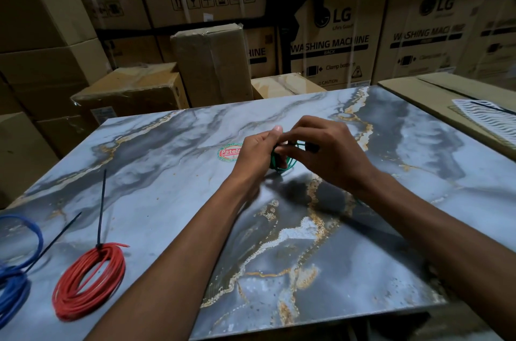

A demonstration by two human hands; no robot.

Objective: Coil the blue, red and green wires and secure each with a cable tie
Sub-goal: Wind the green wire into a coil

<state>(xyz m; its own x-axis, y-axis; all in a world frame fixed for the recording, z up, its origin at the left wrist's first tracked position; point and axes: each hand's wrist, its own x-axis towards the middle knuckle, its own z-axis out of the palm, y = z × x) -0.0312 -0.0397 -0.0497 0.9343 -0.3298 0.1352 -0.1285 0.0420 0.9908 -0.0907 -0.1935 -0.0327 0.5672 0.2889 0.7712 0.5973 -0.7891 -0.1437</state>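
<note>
Stacked cartons stand behind the marble slab, which carries everything I am working with. On the slab, well to the left of its round sticker and nearer to me, lies the red coil, bound by a black tie whose tail points away from me. Farther left of the sticker, at the slab's edge, lies the blue coil, with another tie slanting off it. Just right of the sticker, both my hands hold the green coil above the slab: my left hand pinches it, fingers curled round the loops, and my right hand grips it from the other side, fingertips closed on the wire.
</note>
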